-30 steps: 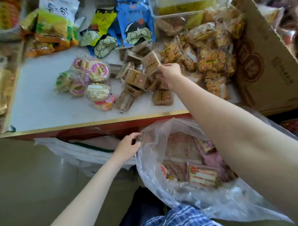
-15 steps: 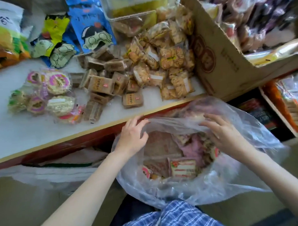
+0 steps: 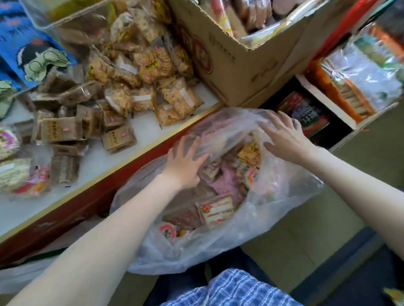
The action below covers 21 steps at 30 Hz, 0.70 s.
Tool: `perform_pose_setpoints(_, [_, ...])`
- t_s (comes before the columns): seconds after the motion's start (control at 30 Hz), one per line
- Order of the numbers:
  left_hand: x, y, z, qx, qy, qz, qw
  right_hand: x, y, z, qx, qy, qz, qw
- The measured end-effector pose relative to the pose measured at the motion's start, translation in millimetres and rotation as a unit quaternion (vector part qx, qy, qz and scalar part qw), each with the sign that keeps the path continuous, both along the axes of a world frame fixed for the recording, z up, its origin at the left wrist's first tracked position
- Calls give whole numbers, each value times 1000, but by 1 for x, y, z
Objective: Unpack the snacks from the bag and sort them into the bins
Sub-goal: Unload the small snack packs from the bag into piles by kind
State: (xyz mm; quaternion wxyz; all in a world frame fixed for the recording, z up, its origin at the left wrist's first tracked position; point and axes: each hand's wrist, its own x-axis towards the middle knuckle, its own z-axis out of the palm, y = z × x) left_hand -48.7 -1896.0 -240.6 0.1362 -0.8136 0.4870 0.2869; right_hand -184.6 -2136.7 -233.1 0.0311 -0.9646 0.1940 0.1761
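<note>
A clear plastic bag (image 3: 263, 221) full of wrapped snacks lies below the table edge in front of me. My left hand (image 3: 185, 162) rests with spread fingers on the bag's left rim, partly under the film. My right hand (image 3: 285, 136) lies flat with straight fingers on the bag's upper right rim. Inside the bag I see a red-and-cream packet (image 3: 218, 210), pink wrappers (image 3: 227, 181) and a yellow cracker packet (image 3: 250, 152). Neither hand holds a snack.
On the white table (image 3: 136, 141) lie brown square packets (image 3: 118, 138), yellow cracker packets (image 3: 178, 101) and round pink-ringed cakes (image 3: 4, 146). A cardboard box (image 3: 230, 60) of snacks stands at the table's right end, a clear bin (image 3: 75, 22) behind. Shelves with packets (image 3: 358, 78) are at right.
My right hand came back from the brown packets on the table to the bag's right rim. My left hand slid further onto the bag's left rim. The view turned right.
</note>
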Motion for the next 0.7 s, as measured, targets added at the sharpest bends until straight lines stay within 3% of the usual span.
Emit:
perform_pose_setpoints(0.13, [18,-11,-2,-8,-52,75,996,-16,1,-8,13,2,159,987])
perform_pose_setpoints(0.27, [32,-20,6,-33,-98,129,986,-3,-4,-8,-14,79,25,997])
perform_pose_setpoints(0.33, [31,-22,6,-64,-96,175,978,4,13,-5,-8,35,14,999])
perform_pose_setpoints(0.4, [29,-16,4,-88,-82,202,972,5,31,-9,-10,-54,89,994])
perform_pose_setpoints(0.47, [27,-3,3,-91,-61,173,979,4,51,-16,-1,-135,176,975])
perform_pose_setpoints(0.53, [23,14,3,-110,-50,139,983,11,68,-21,-1,-142,242,960])
perform_pose_setpoints(0.6, [16,32,5,-134,-50,135,981,25,80,-27,-11,-88,277,957])
perform_pose_setpoints(0.7, [6,57,6,-141,-52,153,977,47,85,-45,-2,32,220,975])
